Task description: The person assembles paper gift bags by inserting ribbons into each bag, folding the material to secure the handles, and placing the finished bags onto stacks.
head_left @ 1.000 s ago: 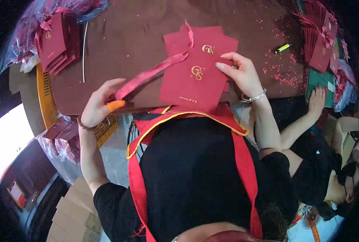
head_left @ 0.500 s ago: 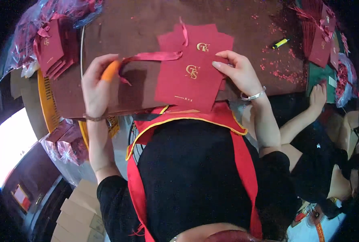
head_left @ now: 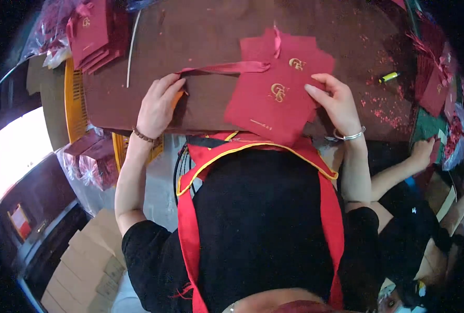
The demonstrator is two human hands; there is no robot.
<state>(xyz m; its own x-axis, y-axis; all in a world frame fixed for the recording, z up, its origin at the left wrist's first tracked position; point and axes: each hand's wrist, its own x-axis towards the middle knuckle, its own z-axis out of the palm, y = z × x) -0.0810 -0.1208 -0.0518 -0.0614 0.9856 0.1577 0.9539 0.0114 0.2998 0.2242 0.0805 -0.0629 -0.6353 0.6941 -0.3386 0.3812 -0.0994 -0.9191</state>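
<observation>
A fanned stack of flat red paper gift bags (head_left: 274, 112) with gold printing lies at the table's near edge, in front of my apron. From the top bag a pink-red ribbon (head_left: 227, 68) stretches leftward to my left hand (head_left: 158, 107), whose fingers are closed on its end. An orange cover shows on that hand's thumb, mostly hidden behind the fingers. My right hand (head_left: 338, 101) pinches the right edge of the top bag between thumb and index finger. Another short ribbon loop (head_left: 277, 41) sticks up at the stack's far edge.
Stacked red bags (head_left: 93, 34) stand at the far left and more bags (head_left: 435, 86) at the right. A yellow marker (head_left: 388, 77) lies near scattered red bits on the brown table (head_left: 200, 31). At right, a co-worker's hand (head_left: 424, 151) is beside a green surface. Cardboard boxes (head_left: 80, 261) stand lower left.
The whole view has shifted, so table and bags appear farther right. My left hand has turned, its fingers now covering most of the orange thumb cover. The right hand keeps its pinch.
</observation>
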